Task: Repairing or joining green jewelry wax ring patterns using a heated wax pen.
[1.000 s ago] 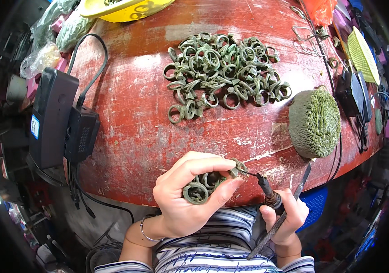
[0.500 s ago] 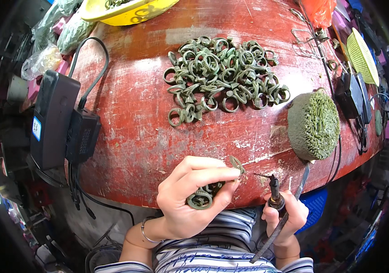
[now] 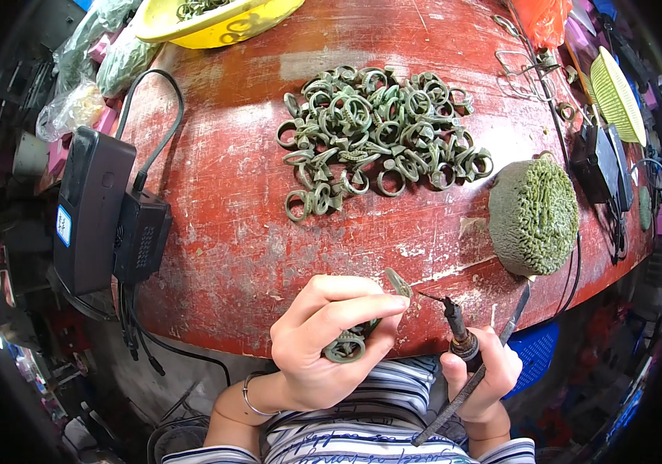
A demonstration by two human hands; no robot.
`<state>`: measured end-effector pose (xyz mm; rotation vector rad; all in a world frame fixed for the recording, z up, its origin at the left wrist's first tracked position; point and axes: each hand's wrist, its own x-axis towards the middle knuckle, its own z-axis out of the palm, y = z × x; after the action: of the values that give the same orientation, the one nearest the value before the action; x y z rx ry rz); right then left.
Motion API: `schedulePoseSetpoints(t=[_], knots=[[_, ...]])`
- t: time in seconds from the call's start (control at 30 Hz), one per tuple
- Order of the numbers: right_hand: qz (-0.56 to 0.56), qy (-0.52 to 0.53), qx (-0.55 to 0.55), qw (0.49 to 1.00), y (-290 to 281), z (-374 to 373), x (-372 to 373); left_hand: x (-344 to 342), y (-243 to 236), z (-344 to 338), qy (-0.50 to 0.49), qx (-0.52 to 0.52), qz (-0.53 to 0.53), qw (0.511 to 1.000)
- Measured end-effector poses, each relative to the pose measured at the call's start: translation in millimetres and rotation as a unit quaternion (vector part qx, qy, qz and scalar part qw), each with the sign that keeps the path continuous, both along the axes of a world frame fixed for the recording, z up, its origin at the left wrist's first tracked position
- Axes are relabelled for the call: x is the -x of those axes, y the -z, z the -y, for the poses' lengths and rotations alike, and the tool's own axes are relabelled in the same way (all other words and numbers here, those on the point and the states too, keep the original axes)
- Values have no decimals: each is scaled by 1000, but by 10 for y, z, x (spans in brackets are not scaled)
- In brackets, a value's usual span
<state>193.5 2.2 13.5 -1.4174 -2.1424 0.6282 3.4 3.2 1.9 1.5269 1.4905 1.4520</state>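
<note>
Facing scuffed table point(image 3: 230, 255) amid clutter point(image 3: 124, 66), left hand point(image 3: 308, 340) pinches ring point(image 3: 400, 285), right hand point(image 3: 501, 371) grips tools point(image 3: 455, 319).

Green rings point(image 3: 344, 348), inside your left hand point(image 3: 305, 340): partly hidden by your fingers; count not discernible.
Upright ring point(image 3: 398, 283), 1, at your fingertips: lower band covered.
Thin-tipped pen tool point(image 3: 455, 321): rear hidden in your right hand point(image 3: 493, 370).
Flat-bladed spatula point(image 3: 455, 406): partly covered by your fingers.
Ring heap point(image 3: 381, 130): lower pieces buried.
Yellow basin point(image 3: 215, 36): cut off by the upper edge.
Blue perforated basket point(image 3: 535, 356): partly behind your right hand and the red table point(image 3: 223, 278).
Striped sleeves point(image 3: 215, 455), 2: cut off below.
</note>
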Motion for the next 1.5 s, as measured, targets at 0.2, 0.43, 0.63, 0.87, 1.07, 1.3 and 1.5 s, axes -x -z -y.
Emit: schedulePoseSetpoints(t=[0.2, 0.43, 0.63, 0.87, 1.07, 1.3, 1.5], knots=[[-37, -4, 32, 999, -150, -169, 137, 24, -39, -14, -27, 50, 86, 995], [-119, -21, 106, 987, -169, -602, 595, 71, 15, 25, 9, 30, 367, 930], [-125, -53, 97, 986, -147, -807, 795, 217, 51, 71, 68, 12, 612, 788], [-119, -10, 262, 958, -250, -574, 618, 232, 6, 17, 55, 80, 460, 883], [-169, 61, 198, 964, -207, -514, 524, 160, -177, -191, -51, 34, 68, 996], [-219, 63, 211, 950, -130, -458, 377, -40, -146, -325, -122, 85, -233, 961], [-274, 76, 269, 920, -174, -450, 317, -53, -204, -319, -65, 56, -144, 986]])
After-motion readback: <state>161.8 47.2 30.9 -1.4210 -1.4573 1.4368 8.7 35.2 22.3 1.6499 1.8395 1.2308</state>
